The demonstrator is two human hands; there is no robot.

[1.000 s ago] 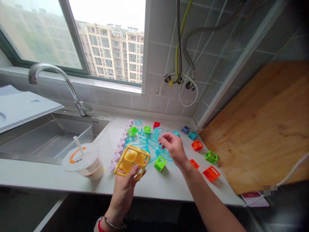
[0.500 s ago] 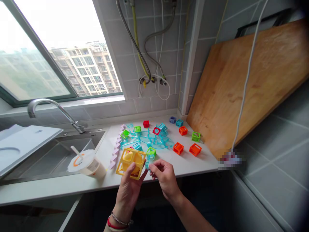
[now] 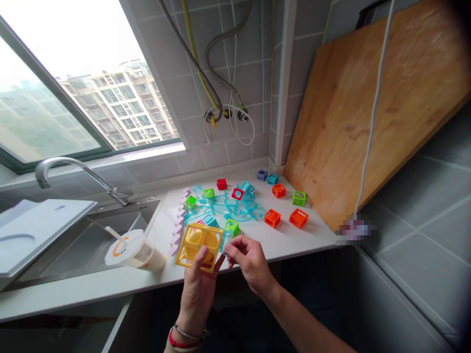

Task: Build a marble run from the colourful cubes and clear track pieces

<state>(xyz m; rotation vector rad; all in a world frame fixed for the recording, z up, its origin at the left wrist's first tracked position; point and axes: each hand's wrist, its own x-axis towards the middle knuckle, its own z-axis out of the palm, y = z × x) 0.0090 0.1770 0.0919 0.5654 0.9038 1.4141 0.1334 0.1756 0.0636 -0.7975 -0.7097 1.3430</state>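
My left hand [image 3: 198,282] grips a yellow openwork plastic block [image 3: 195,235], its thumb pressed on the near face and its fingers behind. At the block's right side, my right hand [image 3: 250,262] pinches a small translucent blue plastic piece [image 3: 225,240]; fingertips partly hide it, and whether it touches the yellow block I cannot tell. Just beyond, a green open-sided cube [image 3: 231,227] sits on the counter. Flat blue plastic track-like pieces [image 3: 239,208] lie scattered behind, with a red cube [image 3: 221,184] and a light-blue cube [image 3: 247,187] among or near them.
Several orange cubes [image 3: 272,218] stand to the right. A row of pale pink pieces [image 3: 177,229] runs along the left. Near the sink [image 3: 110,255] stands a lidded drink cup [image 3: 138,252] with a straw. A wooden board [image 3: 368,113] leans at the right wall.
The camera view has shifted slightly. Both hands stay together at the yellow block, and the right fingertips have moved a little closer to its side.
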